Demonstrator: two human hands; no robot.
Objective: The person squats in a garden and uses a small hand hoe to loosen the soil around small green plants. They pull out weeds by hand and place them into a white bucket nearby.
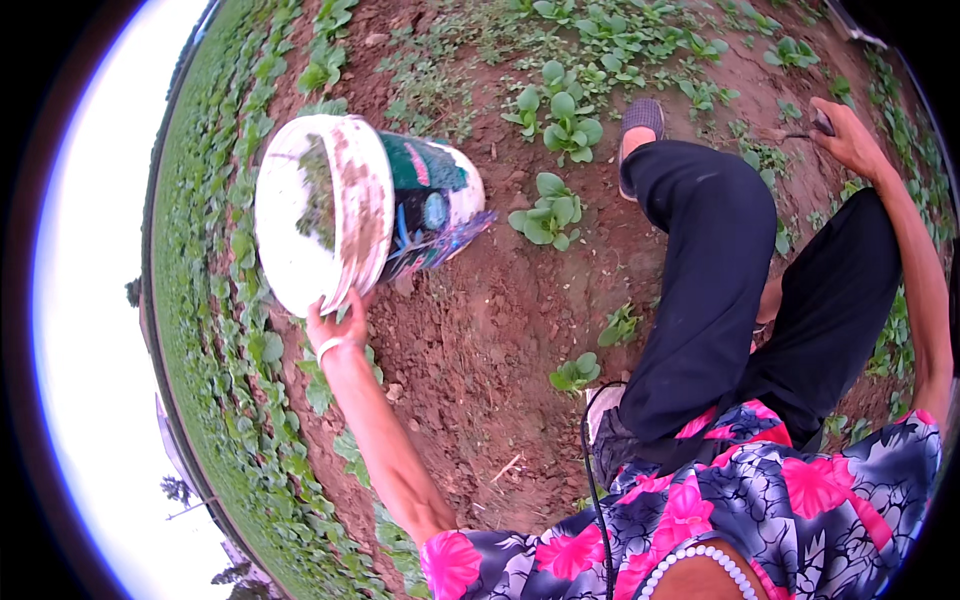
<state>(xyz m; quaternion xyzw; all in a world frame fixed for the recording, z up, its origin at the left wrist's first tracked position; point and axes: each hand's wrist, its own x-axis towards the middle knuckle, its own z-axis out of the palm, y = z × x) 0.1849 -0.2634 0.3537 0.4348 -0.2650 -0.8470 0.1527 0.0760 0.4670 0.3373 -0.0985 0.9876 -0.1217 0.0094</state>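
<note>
My left hand (341,328) grips the rim of a white plastic bucket (362,206). Mud stains the bucket's outside, and a torn green and dark label bearing writing wraps it. Its mouth faces the left of the picture, with pulled green plants (316,193) inside. Whether its base rests on the soil, I cannot tell. Over by the far right, beyond my knee, my right hand (847,142) is closed around the dark handle of a small hand tool (823,124). A thin metal part juts from the handle towards the left; its end is blurred.
Leafy green seedlings (551,211) grow in the brown soil (487,337) between the bucket and my legs. Low weeds (442,75) spread farther ahead. Crop rows (225,300) run along the left. My bent knees (720,195) and one shoe (642,120) occupy the right. A black cord (586,442) hangs by my waist.
</note>
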